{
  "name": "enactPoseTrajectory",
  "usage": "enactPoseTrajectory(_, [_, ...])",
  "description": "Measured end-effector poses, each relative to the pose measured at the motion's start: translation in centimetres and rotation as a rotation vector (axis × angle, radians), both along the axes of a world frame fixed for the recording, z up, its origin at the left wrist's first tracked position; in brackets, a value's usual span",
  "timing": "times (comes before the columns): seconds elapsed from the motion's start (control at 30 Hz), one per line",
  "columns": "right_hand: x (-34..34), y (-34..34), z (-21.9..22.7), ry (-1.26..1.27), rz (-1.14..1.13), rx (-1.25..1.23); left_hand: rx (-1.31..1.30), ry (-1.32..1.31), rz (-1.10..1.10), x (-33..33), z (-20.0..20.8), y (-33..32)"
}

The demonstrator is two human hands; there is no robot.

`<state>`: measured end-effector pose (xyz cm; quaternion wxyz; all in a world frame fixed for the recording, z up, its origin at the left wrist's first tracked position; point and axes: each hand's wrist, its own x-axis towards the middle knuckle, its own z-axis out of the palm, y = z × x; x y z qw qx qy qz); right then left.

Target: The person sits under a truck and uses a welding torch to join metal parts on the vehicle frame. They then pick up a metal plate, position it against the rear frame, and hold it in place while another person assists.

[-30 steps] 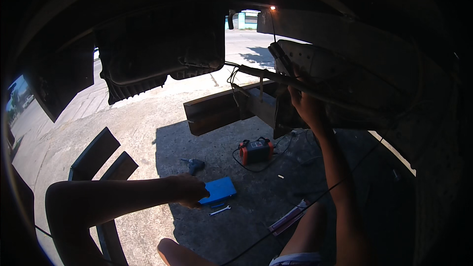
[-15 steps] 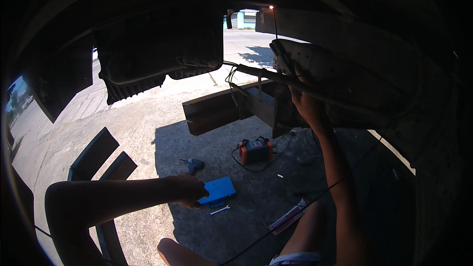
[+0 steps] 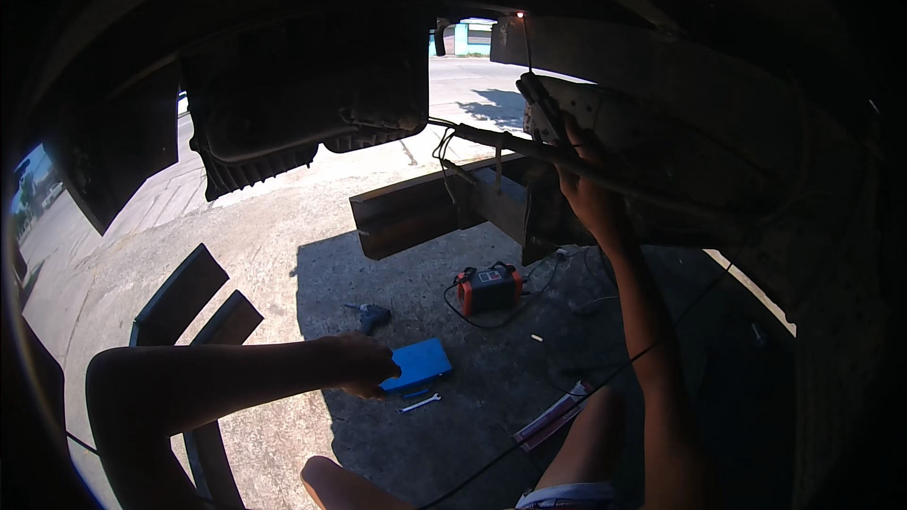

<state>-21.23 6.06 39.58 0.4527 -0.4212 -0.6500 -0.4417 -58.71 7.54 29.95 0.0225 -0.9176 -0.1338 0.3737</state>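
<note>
Remotely, I see right hand (image 3: 590, 200), upper right, fingers closed round holder (image 3: 542, 108); rod (image 3: 528, 47) likely sets them back from glowing tip (image 3: 520, 15). Left hand (image 3: 359, 365), lower left, by blue case (image 3: 420, 365): fingers too dark to tell.

**Glaring sun outside, deep shade overhead**

Sunlight bleaches the concrete ground (image 3: 250, 236) toward its left and far edges; hard-edged shadow covers its near right part. Overhead metalwork (image 3: 312, 85) sinks almost to black. A small pinkish-white glow (image 3: 520, 15) tops the thin rod (image 3: 529, 49). Fisheye distortion bends lines near the rim, with faint flare at left.
</note>
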Motion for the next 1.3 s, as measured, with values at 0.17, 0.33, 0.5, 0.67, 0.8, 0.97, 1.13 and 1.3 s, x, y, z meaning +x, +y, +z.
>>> enactPoseTrajectory(0.17, [0.0,-0.1,0.0,-0.01,-0.01,0.009,-0.002,0.018,0.006,0.0,0.0,0.0])
enactPoseTrajectory(0.33, [0.1,0.1,0.0,-0.016,0.001,0.024,0.004,0.008,-0.001,0.0,0.0,-0.1])
enactPoseTrajectory(0.5, [-0.1,0.0,0.0,-0.003,-0.012,-0.001,-0.003,0.02,0.016,0.1,0.2,-0.2])
enactPoseTrajectory(0.67, [-0.7,-0.7,0.7,-0.082,-0.128,0.067,-0.002,0.047,0.02,0.5,0.7,-0.6])
enactPoseTrajectory(0.8, [-0.8,-1.2,0.9,0.074,-0.109,-0.123,0.014,0.079,0.042,0.9,1.4,-1.0])
enactPoseTrajectory(0.97, [-0.6,-0.7,0.5,0.087,-0.105,-0.092,0.013,0.113,0.076,1.0,1.5,-1.2])
enactPoseTrajectory(1.13, [-0.3,-0.3,0.4,-0.002,-0.135,-0.022,0.011,0.073,0.058,0.8,0.9,-0.9])
enactPoseTrajectory(1.3, [-0.5,-0.2,0.4,0.007,-0.099,-0.012,0.007,0.058,0.037,0.6,0.6,-0.7])
